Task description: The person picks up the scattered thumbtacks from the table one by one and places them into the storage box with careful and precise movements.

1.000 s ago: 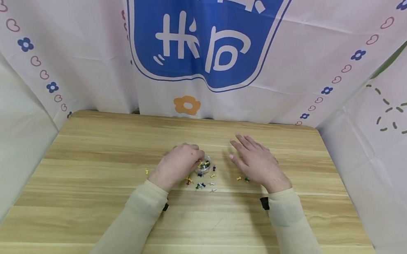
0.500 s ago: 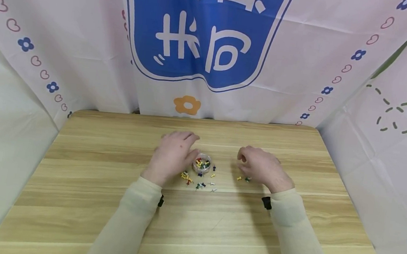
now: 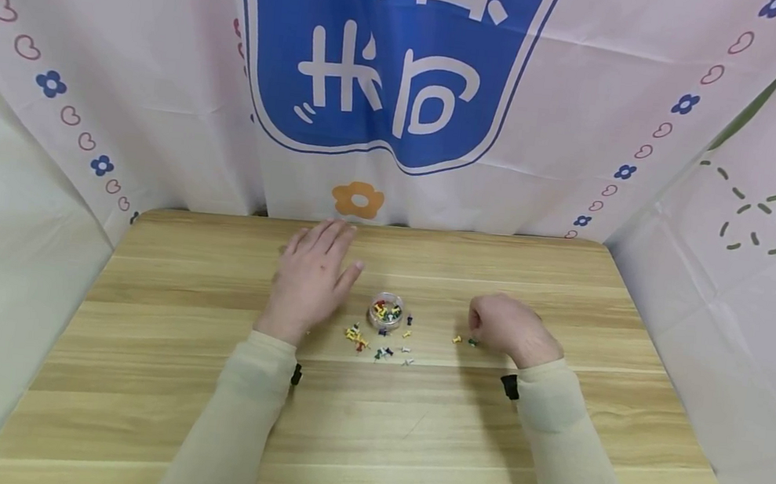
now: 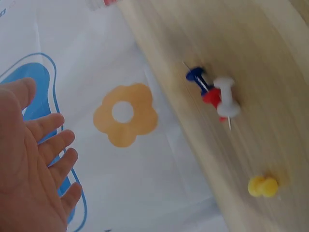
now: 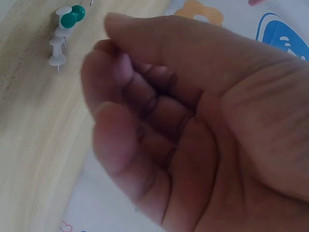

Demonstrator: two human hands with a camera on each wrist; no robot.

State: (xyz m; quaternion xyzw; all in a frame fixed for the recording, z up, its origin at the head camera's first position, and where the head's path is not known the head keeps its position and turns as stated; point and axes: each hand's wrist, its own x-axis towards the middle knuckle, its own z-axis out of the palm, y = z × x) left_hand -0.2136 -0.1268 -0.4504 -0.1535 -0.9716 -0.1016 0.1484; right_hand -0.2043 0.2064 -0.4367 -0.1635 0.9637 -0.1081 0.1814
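My left hand (image 3: 309, 281) lies spread over the table's left part, fingers straight. Its palm (image 4: 29, 179) shows bare in the left wrist view, beside a blue push pin (image 4: 197, 76), a white push pin (image 4: 225, 96) over a red one, and a yellow push pin (image 4: 263, 186). On the right, my right hand (image 3: 510, 330) has its fingers curled in, and nothing shows between them in its wrist view. Close by it are a yellow push pin (image 3: 457, 339) and a green push pin (image 3: 473, 342). Between the hands stands a small clear round container (image 3: 374, 321) with several mixed-colour push pins inside.
Loose yellow push pins (image 3: 354, 335) lie left of the container, and several white, blue and green ones lie in front of it. In the right wrist view, a green pin (image 5: 73, 17) touches white pins (image 5: 57, 52). A printed curtain (image 3: 548, 133) hangs behind the wooden table (image 3: 374, 446).
My left hand has left the container, moving left and away from me with its fingers straightening. My right hand's fingers have curled in from spread, and the hand has shifted slightly right and nearer me.
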